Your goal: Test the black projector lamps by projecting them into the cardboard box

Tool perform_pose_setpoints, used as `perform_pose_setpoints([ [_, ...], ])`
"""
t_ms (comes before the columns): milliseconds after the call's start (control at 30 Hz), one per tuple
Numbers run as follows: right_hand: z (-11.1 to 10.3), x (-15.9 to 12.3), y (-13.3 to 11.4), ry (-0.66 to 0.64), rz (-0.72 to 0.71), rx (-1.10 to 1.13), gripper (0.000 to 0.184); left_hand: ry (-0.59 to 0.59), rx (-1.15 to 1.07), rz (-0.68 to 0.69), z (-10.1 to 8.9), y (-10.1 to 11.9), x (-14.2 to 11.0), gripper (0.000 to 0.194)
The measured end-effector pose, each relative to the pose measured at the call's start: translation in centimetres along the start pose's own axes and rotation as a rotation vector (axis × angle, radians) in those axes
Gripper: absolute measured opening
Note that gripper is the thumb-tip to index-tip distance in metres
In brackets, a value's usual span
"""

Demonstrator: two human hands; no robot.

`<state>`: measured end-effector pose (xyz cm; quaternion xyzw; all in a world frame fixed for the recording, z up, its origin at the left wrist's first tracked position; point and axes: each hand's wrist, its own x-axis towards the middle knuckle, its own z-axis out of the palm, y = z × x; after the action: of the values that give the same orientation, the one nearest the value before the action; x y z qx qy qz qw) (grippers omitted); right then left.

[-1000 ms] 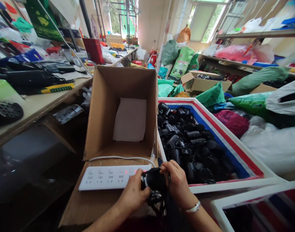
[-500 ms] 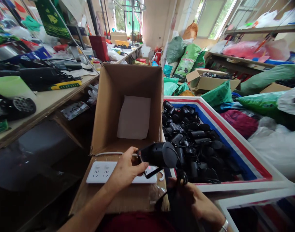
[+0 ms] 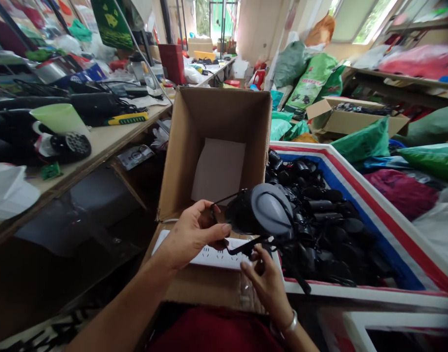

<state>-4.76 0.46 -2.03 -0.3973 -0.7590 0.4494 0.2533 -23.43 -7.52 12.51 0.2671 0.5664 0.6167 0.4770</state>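
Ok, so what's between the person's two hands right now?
In the head view, between the left hand and right hand sits a black device with a grey rounded end, above a white power strip.

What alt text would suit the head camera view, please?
The left hand and right hand hold a black device with a grey cap above a white power strip, beside a cardboard box and a tray of similar devices.
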Motion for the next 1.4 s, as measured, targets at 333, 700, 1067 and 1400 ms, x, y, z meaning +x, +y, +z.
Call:
perform_pose_setpoints([
  [333,-0.5,5.6,-2.1,-0.164,-0.217,0.026,0.026,0.009,-0.020,0.026,-1.3,0.4,-0.4,0.035],
  [700,0.6,4.9,0.8,-0.167,-0.349,-0.015,0.019,0.222,-0.026,0.048,-5.1,-2.7,0.2,0.043],
  [1067,1.9,3.4,2.1,-0.181,-0.424,-0.062,0.016,0.285,-0.268,0.178,-8.0,-6.8,2.5,0.056],
  [1400,2.1,3.7,2.1,-0.171,-0.402,-0.043,0.010,0.187,-0.261,0.213,-7.4,-7.7,3.5,0.047],
])
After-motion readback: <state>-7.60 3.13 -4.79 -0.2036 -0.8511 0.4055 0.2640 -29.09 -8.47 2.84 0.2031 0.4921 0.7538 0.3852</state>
